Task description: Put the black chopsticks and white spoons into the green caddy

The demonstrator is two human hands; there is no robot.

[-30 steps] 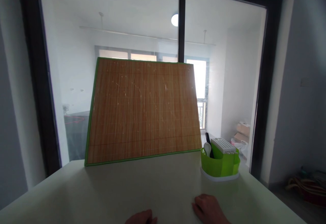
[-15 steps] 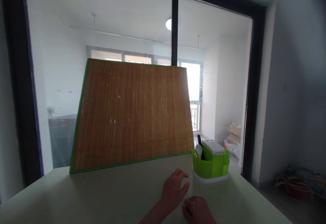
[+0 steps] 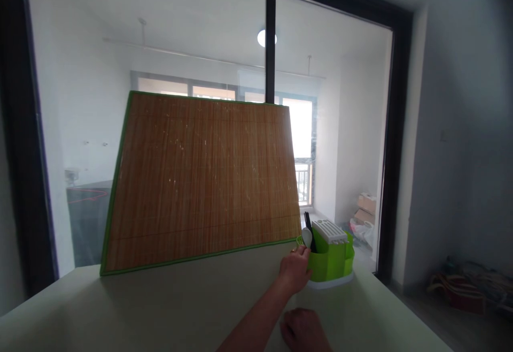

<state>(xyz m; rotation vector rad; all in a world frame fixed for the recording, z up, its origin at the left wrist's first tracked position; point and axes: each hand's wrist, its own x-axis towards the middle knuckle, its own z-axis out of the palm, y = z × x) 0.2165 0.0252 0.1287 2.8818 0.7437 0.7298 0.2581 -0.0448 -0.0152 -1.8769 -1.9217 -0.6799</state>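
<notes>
My left hand (image 3: 294, 270) reaches to the near left side of a green utensil caddy (image 3: 332, 260) with a white base. Its fingers are at the caddy's rim, just under a white spoon (image 3: 306, 237) standing inside. The thumb lies lower, apart from the index finger, against the caddy's front. The other fingertips are partly hidden, and I see nothing held. Black chopsticks (image 3: 308, 220) stand beside the spoon. My right hand (image 3: 304, 330) rests on the white table (image 3: 180, 309) near the bottom edge, its fingers curled in, with nothing visible in them.
A bamboo mat (image 3: 204, 176) with green edging stands upright on the table at the far side. Behind it is a glass sliding door with a dark frame (image 3: 270, 47). Cardboard boxes (image 3: 364, 208) lie beyond the glass. A dark red bundle (image 3: 460, 290) sits on the floor at right.
My left hand has moved forward and right from above the table to the caddy's rim. My right hand stays put. The view has shifted slightly; the spoon stays in the caddy.
</notes>
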